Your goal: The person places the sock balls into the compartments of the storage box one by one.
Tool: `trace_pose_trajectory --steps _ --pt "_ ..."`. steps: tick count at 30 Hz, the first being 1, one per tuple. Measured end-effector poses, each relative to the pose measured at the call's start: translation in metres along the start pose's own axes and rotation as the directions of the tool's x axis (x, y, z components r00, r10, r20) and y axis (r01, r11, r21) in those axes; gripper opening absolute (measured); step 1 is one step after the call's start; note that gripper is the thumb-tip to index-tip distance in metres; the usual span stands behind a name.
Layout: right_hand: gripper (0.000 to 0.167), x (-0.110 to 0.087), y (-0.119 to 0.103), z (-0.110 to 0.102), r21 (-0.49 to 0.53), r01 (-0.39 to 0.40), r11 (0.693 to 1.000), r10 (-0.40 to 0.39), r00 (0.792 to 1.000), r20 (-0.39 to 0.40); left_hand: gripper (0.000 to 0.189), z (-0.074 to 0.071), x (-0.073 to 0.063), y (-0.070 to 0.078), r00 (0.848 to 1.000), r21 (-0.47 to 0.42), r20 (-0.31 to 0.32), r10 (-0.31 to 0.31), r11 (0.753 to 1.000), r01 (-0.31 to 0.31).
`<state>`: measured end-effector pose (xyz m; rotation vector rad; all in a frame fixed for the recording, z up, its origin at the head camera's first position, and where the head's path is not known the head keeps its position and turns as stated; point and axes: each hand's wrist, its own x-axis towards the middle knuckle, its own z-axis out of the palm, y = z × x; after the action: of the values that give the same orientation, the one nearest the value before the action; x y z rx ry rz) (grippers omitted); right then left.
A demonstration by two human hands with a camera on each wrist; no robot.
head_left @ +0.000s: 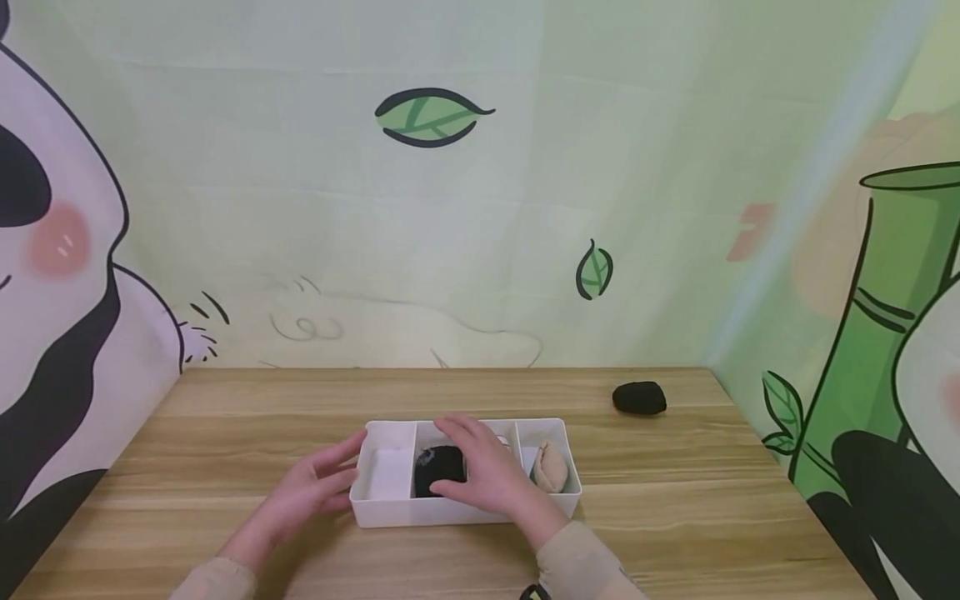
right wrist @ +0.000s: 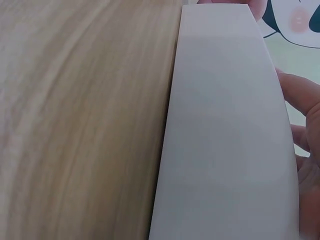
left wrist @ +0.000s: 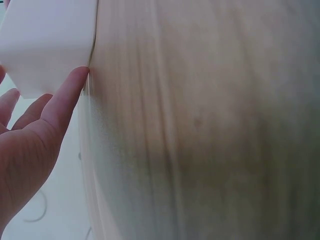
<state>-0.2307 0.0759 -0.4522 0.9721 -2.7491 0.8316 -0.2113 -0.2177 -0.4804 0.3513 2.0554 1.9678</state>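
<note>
On the light wooden table [head_left: 225,433] sits a white plastic tray [head_left: 465,510] with three small boxes in a row. The tray is near the front edge of the table, close to the person.

In the middle box lies a black rolled-up sock [head_left: 438,468]. The right hand [head_left: 487,471] rests on top of it, fingers spread and a little bent over the sock. It looks more like pressing down than grabbing, but the hand hides the spot where they meet, so this is not sure. In the right wrist view only the tray's white side wall [right wrist: 230,130] and some fingertips [right wrist: 300,100] at its edge show.

The left hand [head_left: 311,492] is at 9 o'clock from the tray. Its fingers are straight and loose, and they touch the tray's left end. In the left wrist view a fingertip [left wrist: 75,82] meets the tray's corner [left wrist: 47,40].

In the right box, at 3 o'clock from the black sock, lies a beige rolled-up sock [head_left: 551,467]. The left box shows only its white floor.

Far off at 2 o'clock, near the back of the table, rests another black sock bundle [head_left: 639,398], well apart from the tray. A green panda cloth [head_left: 480,208] hangs behind.
</note>
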Motion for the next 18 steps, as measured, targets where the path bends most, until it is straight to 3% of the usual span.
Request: trace_pose_trajectory --steps 18 --pt "0.063 -0.011 0.009 -0.026 0.033 0.04 0.999 -0.039 0.999 -0.032 0.062 0.0 0.001 -0.001 1.0 -0.023 -0.004 -0.009 1.0 0.009"
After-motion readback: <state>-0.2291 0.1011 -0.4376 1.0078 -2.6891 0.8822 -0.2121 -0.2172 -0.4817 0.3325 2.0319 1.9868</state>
